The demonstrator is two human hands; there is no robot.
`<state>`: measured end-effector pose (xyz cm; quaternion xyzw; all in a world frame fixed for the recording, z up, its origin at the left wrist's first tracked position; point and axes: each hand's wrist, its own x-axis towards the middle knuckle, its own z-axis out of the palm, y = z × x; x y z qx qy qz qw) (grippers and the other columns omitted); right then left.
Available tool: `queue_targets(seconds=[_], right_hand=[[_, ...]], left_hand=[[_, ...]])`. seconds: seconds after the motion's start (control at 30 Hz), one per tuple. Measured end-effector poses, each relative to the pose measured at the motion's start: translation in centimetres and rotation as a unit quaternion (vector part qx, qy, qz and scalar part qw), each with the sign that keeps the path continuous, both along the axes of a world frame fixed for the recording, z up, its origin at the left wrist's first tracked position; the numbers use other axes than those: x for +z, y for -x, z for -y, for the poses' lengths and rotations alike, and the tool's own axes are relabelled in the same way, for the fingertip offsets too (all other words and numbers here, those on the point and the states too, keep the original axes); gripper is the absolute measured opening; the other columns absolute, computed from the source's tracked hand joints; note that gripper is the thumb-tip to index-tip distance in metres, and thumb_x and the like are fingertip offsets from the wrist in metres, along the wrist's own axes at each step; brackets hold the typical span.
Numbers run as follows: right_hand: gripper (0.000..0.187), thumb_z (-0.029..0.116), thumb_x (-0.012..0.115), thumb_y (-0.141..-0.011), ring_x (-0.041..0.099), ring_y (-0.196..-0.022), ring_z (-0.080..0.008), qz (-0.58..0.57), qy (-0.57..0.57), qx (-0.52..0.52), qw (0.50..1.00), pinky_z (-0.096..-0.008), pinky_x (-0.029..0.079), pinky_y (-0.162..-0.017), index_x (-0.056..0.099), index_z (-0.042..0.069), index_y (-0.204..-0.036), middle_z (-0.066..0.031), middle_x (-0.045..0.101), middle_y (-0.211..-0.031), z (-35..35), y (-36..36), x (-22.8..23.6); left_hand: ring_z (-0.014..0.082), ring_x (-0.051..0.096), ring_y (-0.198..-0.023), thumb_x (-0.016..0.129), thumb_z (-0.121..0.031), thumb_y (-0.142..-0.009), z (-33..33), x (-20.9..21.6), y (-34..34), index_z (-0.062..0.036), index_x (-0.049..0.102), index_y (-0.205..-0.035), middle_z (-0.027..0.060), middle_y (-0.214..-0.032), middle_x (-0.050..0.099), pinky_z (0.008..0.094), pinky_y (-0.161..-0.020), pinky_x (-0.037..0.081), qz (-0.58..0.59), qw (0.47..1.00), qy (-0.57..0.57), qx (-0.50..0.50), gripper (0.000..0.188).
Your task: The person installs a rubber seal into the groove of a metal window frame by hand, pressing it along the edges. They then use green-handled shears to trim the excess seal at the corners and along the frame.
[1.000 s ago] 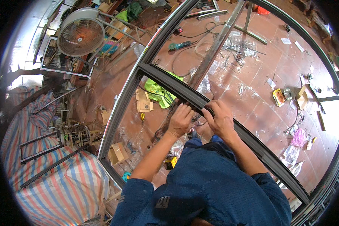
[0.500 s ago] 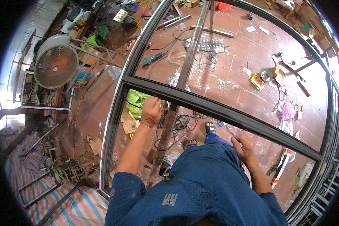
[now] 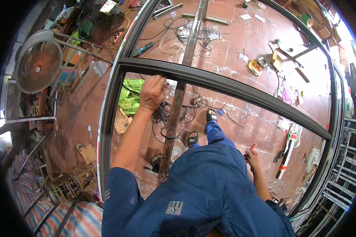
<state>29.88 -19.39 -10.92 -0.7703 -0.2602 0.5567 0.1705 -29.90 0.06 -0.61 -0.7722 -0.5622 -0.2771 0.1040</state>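
While my L hand (image 3: 152, 93) touches crossbar (image 3: 225, 86) (clamped? can't tell), R hand (image 3: 254, 161) grips red item (image 3: 252, 147). Prob. bracing; next move needs steady L.

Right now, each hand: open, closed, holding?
Left hand: curled at the dark crossbar; fingertips hidden, grip unclear.
Right hand: closed on a small red object.

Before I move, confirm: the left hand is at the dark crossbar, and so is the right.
No: in the head view, the right hand is clear of the dark crossbar, holding a red object. The left hand is at that crossbar.
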Motion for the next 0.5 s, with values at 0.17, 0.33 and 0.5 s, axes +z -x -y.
queue_targets(seconds=[0.17,0.33,0.5], right_hand=[[0.029,0.031,0.068,-0.098,0.065,-0.066,-0.0173,0.013,0.021,-0.08,0.996,-0.0318,0.049,-0.059,0.071,0.002,-0.104,-0.0095,0.072,-0.085,5.5,-0.3,0.4],[0.027,0.031,0.069,-0.095,0.06,-0.063,-0.0144,0.053,0.014,-0.082,0.995,-0.0315,0.046,-0.055,0.072,0.004,-0.095,-0.0054,0.067,-0.08,9.9,0.4,0.4],[0.032,0.033,0.069,-0.095,0.06,-0.064,-0.0142,0.065,-0.045,-0.018,0.997,-0.0319,0.046,-0.055,0.071,0.002,-0.094,-0.0062,0.068,-0.082,10.9,0.6,-0.7]], left_hand=[[0.0414,0.061,-0.112,0.062,-0.004,-0.081,0.1,-0.5,-0.7,0.0064,0.067,-0.117,0.0235,-0.116,0.065,0.048,-0.105,0.051,-0.01,0.997,0.021,0.073,0.038],[0.0405,0.06,-0.113,0.063,-0.006,-0.082,0.3,-1.4,-6.9,0.0094,0.066,-0.12,0.0231,-0.118,0.065,0.0488,-0.105,0.05,0.021,0.999,0.029,0.009,0.041],[0.0381,0.06,-0.111,0.066,-0.006,-0.081,0.2,-0.8,-12.5,0.0053,0.068,-0.121,0.0192,-0.117,0.066,0.047,-0.1,0.051,0.034,0.998,0.04,-0.018,0.042]])
